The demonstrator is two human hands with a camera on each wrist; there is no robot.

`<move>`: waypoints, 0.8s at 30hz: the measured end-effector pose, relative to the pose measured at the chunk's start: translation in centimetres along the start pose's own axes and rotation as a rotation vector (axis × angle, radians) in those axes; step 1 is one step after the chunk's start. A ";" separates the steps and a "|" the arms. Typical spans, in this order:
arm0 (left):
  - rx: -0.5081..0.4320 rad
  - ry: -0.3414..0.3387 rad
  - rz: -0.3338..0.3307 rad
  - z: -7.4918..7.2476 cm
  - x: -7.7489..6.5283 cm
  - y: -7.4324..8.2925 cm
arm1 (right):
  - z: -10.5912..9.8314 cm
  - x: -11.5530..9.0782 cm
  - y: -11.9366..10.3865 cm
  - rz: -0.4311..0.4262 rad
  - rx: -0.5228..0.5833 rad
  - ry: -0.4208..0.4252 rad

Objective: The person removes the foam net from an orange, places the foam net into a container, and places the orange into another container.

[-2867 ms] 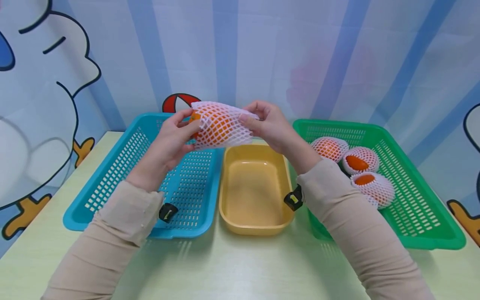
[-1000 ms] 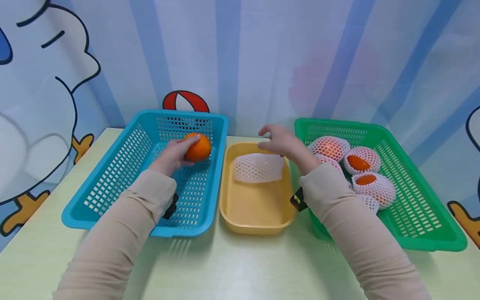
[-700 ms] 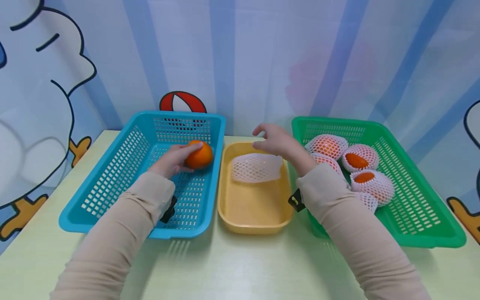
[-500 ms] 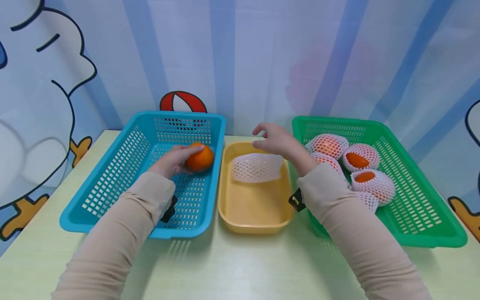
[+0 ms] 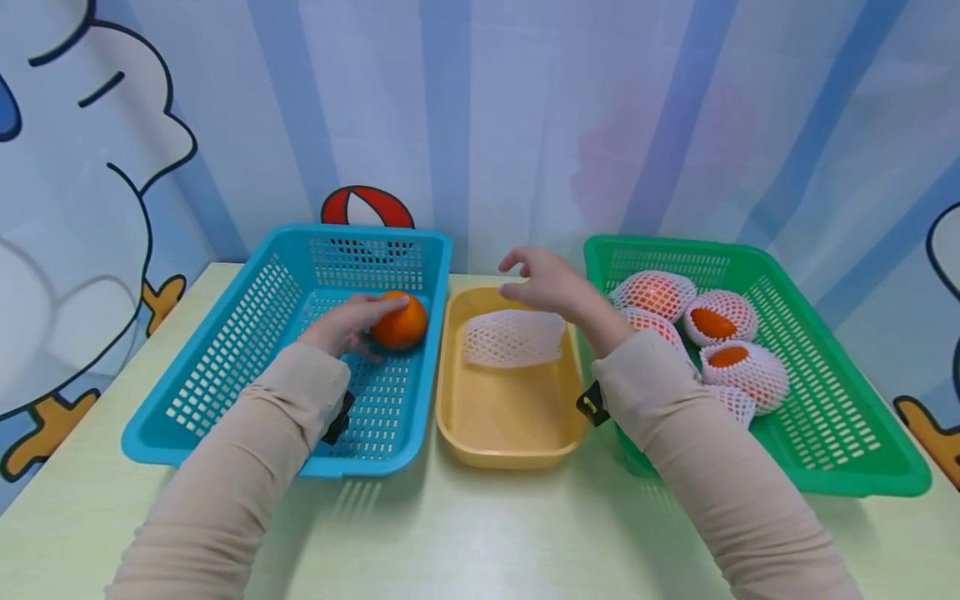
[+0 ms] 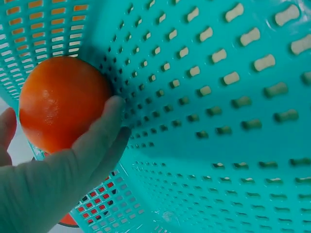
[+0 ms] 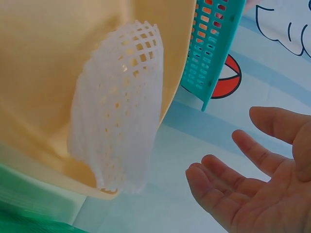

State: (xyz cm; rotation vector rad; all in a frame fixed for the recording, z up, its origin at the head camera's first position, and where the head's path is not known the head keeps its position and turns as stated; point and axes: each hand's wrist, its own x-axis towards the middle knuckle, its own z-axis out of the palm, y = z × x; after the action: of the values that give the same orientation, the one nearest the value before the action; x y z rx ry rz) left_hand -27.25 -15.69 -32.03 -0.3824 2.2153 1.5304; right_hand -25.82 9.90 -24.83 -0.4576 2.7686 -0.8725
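Note:
An orange [image 5: 400, 323] rests in the blue basket [image 5: 378, 462] near its right wall. My left hand [image 5: 347, 323] is beside it, its fingers loosely spread and fairly straight. In the left wrist view those fingers [image 6: 109, 116] lie along one side of the orange [image 6: 63, 102], while another digit stands off its other side. My right hand [image 5: 551, 287] hovers over the back of the yellow tray [image 5: 510, 457], with relaxed fingers and nothing in them. A flattened white foam net sleeve [image 5: 513, 338] lies in that tray; the right wrist view shows the sleeve [image 7: 119, 107] reaching its rim.
At the right, a green basket [image 5: 847, 400] holds several oranges in foam nets [image 5: 745, 375], partly behind the right forearm. All three containers stand in a row on a pale table [image 5: 480, 542], before a striped cartoon curtain [image 5: 510, 125].
The orange came out of its net sleeve, which went into the yellow tray. My left hand lowered the orange into the blue basket and its fingers have loosened. My right hand stays nearly still lately.

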 end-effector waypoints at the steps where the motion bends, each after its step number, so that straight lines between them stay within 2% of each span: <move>1: 0.010 0.017 0.002 0.0 -0.1 0.0 | 0.0 0.0 0.0 0.001 0.001 -0.002; 7: 0.104 0.090 0.070 -0.4 -1.1 0.5 | -0.3 -0.2 -0.4 -0.006 -0.006 -0.013; 12: 0.243 0.146 0.229 -1.4 -2.7 1.6 | -1.1 -1.0 -0.7 -0.010 0.009 -0.018; 16: 0.387 0.179 0.334 -3.1 -4.8 3.2 | -2.3 -1.9 -0.3 -0.009 0.038 -0.006; 20: 0.512 0.182 0.364 -5.2 -6.9 4.3 | -3.7 -2.4 0.7 -0.008 0.059 0.009; 24: 0.654 0.191 0.352 -7.6 -8.7 4.1 | -5.1 -3.0 1.7 0.002 0.081 0.014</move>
State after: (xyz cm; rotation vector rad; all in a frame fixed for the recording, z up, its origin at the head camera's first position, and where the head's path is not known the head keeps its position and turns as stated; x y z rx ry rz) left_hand -22.88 -21.39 -22.20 0.0753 2.8815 0.8415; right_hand -24.82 14.89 -21.44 -0.4359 2.7337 -0.9874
